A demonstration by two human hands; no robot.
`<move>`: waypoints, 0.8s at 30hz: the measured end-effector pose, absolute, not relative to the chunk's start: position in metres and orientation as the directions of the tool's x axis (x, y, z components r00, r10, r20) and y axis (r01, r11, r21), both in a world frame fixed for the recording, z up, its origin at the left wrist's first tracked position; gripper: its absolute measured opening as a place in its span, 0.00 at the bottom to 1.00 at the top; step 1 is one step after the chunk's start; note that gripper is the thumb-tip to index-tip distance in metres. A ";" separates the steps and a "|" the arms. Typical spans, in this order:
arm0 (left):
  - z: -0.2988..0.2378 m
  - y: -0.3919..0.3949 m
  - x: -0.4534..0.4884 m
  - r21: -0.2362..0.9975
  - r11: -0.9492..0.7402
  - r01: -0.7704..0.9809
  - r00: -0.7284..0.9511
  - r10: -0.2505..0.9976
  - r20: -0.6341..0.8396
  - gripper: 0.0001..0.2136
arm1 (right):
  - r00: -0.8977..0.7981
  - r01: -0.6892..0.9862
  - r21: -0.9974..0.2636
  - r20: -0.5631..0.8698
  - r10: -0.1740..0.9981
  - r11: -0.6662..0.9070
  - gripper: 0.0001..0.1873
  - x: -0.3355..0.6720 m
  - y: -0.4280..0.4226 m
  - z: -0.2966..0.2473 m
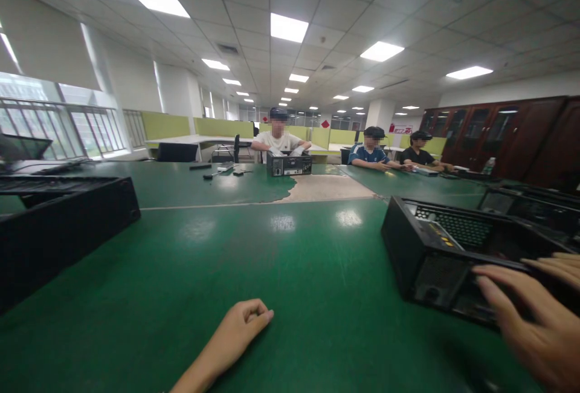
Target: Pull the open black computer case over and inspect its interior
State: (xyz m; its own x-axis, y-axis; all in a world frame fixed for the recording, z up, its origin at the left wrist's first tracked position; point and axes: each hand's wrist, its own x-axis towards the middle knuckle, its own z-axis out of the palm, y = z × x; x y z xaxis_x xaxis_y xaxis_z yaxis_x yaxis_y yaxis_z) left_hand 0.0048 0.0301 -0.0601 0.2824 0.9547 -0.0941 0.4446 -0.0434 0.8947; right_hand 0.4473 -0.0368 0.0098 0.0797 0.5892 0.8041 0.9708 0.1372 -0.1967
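Note:
My left hand (242,325) rests on the green table (290,272) near the front edge, its fingers curled into a loose fist with nothing in it. My right hand (534,314) is at the lower right, fingers spread, lying on the near end of an open black computer case (457,248). The case lies flat on the table to the right, its top panel off and its inside showing.
Another black computer case (63,224) lies at the left. Across the table, three people sit; one has a small black case (289,164) in front. Small tools (217,170) lie at the far middle. Dark wooden cabinets (502,133) line the right wall.

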 end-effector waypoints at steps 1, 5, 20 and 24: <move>-0.060 0.030 0.005 0.895 -0.045 0.444 0.286 0.954 -0.094 0.20 | 0.093 0.981 -0.177 0.779 0.620 0.076 0.23 0.463 -0.025 0.016; -0.061 0.026 0.006 0.898 -0.050 0.437 0.275 0.958 -0.080 0.21 | 0.124 0.991 -0.019 0.534 0.836 -0.135 0.31 0.502 0.021 0.023; 0.132 0.087 0.085 0.483 -0.631 0.607 0.509 0.776 0.373 0.19 | -0.182 0.980 0.038 0.568 0.802 0.196 0.22 0.292 -0.042 0.025; 0.130 0.104 0.131 0.114 -0.650 0.752 0.627 0.758 0.180 0.12 | -0.613 0.744 -0.130 0.260 0.747 0.656 0.13 0.248 -0.034 0.058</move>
State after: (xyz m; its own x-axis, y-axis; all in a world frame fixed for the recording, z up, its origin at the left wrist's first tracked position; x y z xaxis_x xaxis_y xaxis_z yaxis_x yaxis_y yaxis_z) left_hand 0.1313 0.1042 0.1295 0.6274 0.7575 0.1805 0.7517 -0.6496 0.1136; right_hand 0.2484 -0.0344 0.0577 -0.6125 0.7466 0.2597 0.7440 0.6555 -0.1295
